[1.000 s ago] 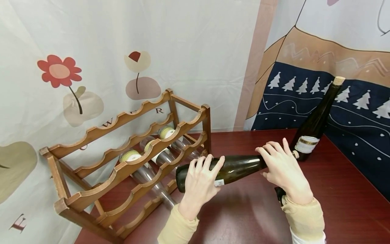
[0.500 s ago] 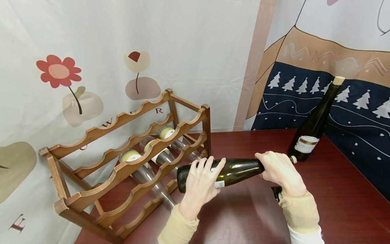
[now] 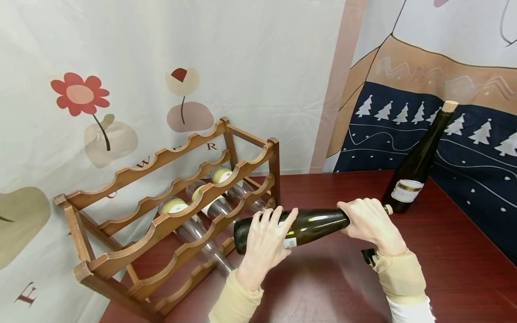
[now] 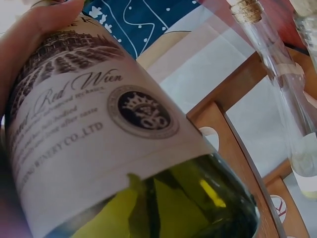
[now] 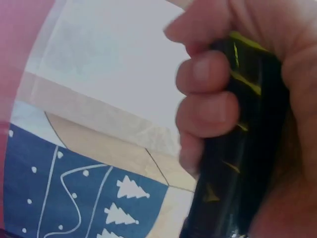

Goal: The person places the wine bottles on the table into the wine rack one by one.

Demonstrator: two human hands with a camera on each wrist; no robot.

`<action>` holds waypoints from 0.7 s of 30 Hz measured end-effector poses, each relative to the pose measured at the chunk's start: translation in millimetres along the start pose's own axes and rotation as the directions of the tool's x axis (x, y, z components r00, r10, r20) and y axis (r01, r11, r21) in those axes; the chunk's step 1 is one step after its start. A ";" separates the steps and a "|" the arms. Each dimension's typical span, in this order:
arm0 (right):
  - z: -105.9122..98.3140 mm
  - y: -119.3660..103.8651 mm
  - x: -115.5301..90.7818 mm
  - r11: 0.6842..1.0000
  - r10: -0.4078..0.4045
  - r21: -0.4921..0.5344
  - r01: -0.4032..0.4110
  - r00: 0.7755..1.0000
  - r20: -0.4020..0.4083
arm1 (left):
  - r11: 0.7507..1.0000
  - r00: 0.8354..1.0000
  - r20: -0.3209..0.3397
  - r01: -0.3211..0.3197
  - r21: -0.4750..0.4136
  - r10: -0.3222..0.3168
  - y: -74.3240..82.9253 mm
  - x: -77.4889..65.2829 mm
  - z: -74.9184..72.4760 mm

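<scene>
A dark green wine bottle [image 3: 317,224] lies nearly level between my two hands, its corked neck toward the right. My left hand [image 3: 267,244] grips the body near the base. Around the neck, my right hand [image 3: 369,222] has its fingers curled, and the cork [image 3: 388,209] pokes out past it. The left wrist view shows the bottle's white label [image 4: 94,124] with printed text and a round crest. In the right wrist view the fingers [image 5: 208,114] wrap the dark neck [image 5: 242,129]. The bottle's base is close to the front right of a wooden wine rack [image 3: 218,197].
Several clear bottles with pale labels, one a clear bottle [image 3: 190,224], lie tilted in the rack. A corked dark bottle [image 3: 416,166] stands upright at the back right of the red-brown table [image 3: 464,251]. Printed cloth [image 3: 262,67] hangs behind.
My right hand has turned over and lowered onto the bottle neck, fingers closing around it. The left hand and bottle have barely shifted.
</scene>
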State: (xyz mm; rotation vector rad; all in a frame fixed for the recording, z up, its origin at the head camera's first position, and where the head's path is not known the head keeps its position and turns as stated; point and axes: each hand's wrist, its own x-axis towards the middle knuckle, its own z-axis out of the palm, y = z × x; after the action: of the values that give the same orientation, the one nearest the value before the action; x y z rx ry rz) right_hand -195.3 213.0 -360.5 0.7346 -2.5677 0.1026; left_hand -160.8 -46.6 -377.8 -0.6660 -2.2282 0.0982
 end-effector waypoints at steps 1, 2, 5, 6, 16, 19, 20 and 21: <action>1.7 -0.1 -0.8 1.000 -0.002 -0.007 0.002 1.000 -0.014 | 1.000 1.000 0.003 -0.001 -0.005 0.001 -0.3 0.0 0.1; 3.1 -0.5 -1.7 1.000 -0.004 -0.008 0.004 1.000 -0.024 | 1.000 1.000 0.007 -0.003 -0.008 0.003 -0.8 -0.3 0.3; 7.3 -2.1 -3.7 1.000 -0.004 0.001 0.004 0.999 -0.039 | 1.000 0.999 0.031 -0.007 -0.007 0.007 -2.3 -1.8 0.2; 8.3 -2.8 -4.3 1.000 -0.003 0.007 0.003 0.999 -0.039 | 1.000 0.999 0.040 -0.008 -0.007 0.008 -3.0 -2.5 0.2; 12.2 -9.8 -11.4 0.996 0.060 0.062 -0.062 0.998 0.032 | 1.000 0.996 0.088 -0.018 -0.021 0.019 -4.1 -3.9 -2.6; 12.1 -12.6 -14.1 0.993 0.085 0.076 -0.090 0.995 0.057 | 0.999 0.994 0.106 -0.024 -0.026 0.027 -4.7 -3.9 -5.4; 12.2 -13.6 -15.1 0.992 0.094 0.081 -0.099 0.994 0.064 | 0.999 0.993 0.112 -0.027 -0.030 0.030 -5.0 -4.0 -6.0; 12.3 -14.7 -16.2 0.990 0.105 0.085 -0.111 0.992 0.070 | 0.999 0.993 0.117 -0.030 -0.037 0.034 -5.4 -4.1 -6.3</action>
State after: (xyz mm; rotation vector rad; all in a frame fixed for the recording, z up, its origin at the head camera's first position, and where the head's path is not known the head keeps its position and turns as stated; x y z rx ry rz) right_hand -180.6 205.8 -379.6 0.6405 -2.6794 0.2319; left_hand -156.3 -54.2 -374.7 -0.7322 -2.3372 0.1172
